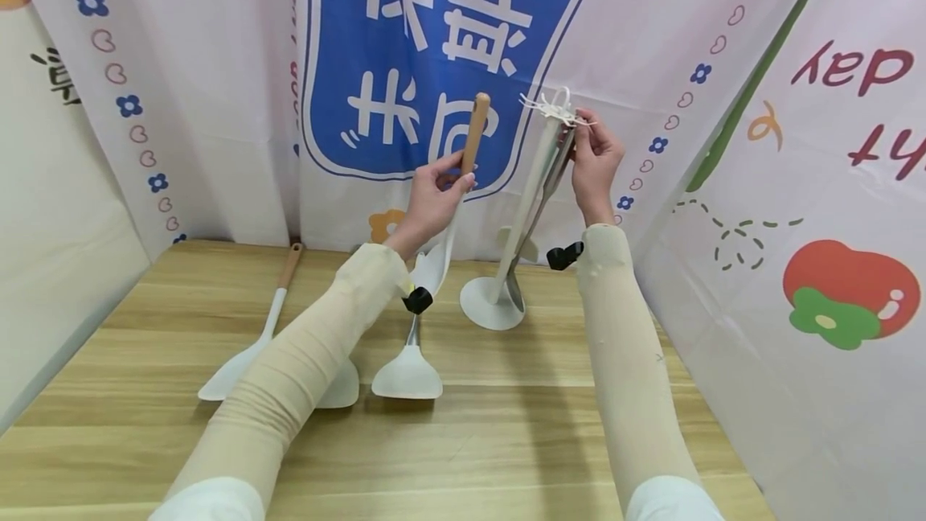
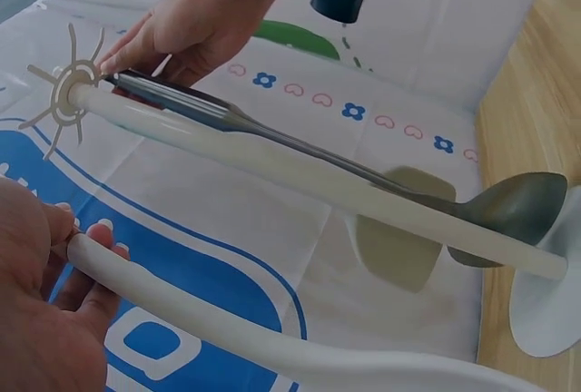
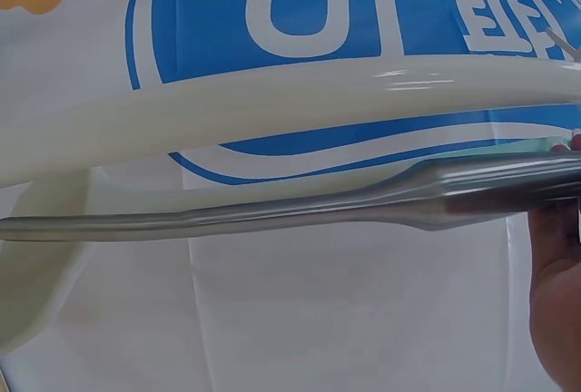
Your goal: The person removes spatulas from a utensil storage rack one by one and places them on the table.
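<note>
- Wood-grained tabletop (image 1: 470,457) is being backed by printed cloth (image 1: 231,103), on which a blue panel (image 1: 329,47) with white characters is being displayed.
- By the left hand (image 1: 432,203), a wooden-handled utensil (image 1: 474,131) is being gripped above the table; thumb and fingers are being kept curled round its handle, near the white shaft.
- This utensil is being held tilted, handle end upward, its lower end being partly hidden by the left wrist camera (image 1: 418,300).
- By the right hand (image 1: 597,163), a metal ladle (image 3: 399,197) is being pinched at the top of its handle, just beside the hooks (image 1: 557,111) of a white stand (image 2: 272,163).
- Along the pole the ladle is being held, its bowl being placed low, near the round base (image 1: 481,308); whether hook and handle are being joined cannot be told.
- Behind the pole, a pale flat head (image 2: 395,260) is also being shown.
- On the table, a white spatula (image 1: 235,368) with a wooden handle is being seen at the left; beside it, a second white head (image 1: 340,388) is being partly covered by the left sleeve (image 1: 289,380).
- Between these and the stand, a white turner (image 1: 407,375) with a metal shaft is being supported by the tabletop.
</note>
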Tool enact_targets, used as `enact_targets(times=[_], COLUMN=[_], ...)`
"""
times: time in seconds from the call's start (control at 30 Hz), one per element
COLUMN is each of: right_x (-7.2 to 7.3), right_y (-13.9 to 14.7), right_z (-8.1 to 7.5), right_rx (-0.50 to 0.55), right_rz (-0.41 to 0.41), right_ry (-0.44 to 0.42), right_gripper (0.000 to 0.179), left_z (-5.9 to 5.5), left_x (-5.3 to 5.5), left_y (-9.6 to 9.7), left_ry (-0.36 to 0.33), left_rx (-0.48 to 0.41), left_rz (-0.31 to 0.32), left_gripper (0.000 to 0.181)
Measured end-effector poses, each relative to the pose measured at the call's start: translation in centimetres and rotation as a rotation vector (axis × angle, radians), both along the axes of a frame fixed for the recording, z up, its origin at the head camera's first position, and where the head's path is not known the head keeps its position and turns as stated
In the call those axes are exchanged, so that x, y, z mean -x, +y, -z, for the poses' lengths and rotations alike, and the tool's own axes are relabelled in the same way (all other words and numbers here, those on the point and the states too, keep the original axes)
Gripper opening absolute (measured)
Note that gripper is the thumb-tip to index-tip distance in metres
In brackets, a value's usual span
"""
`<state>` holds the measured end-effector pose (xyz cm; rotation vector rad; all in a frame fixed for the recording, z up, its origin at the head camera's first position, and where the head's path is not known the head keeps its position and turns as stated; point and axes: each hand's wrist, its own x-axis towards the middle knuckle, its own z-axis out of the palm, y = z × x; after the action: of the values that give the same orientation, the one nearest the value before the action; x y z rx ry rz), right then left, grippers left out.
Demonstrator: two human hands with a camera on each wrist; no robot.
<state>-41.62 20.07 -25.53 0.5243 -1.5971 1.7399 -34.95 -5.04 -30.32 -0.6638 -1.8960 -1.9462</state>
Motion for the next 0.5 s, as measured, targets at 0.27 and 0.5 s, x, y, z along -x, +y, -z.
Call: enact_targets(times=[0.27,0.5], right_x=[-0.1,-0.3], right_y=[-0.2,-0.2], right_z=[0.2,0.1], right_rx=[-0.013,0.007], right_rz=[0.006,-0.003], right_ry=[0.026,0.028], right_gripper=[0.025,0.026], left_z=[1.1,1.3], left_x=[-0.4,-0.7], left_y=[-0.7,-1.4], left_ry=[-0.025,-0.010], left_rx=[0.043,0.049], left_rz=[-0.021,-0.032], left_gripper=[0.045,0.047])
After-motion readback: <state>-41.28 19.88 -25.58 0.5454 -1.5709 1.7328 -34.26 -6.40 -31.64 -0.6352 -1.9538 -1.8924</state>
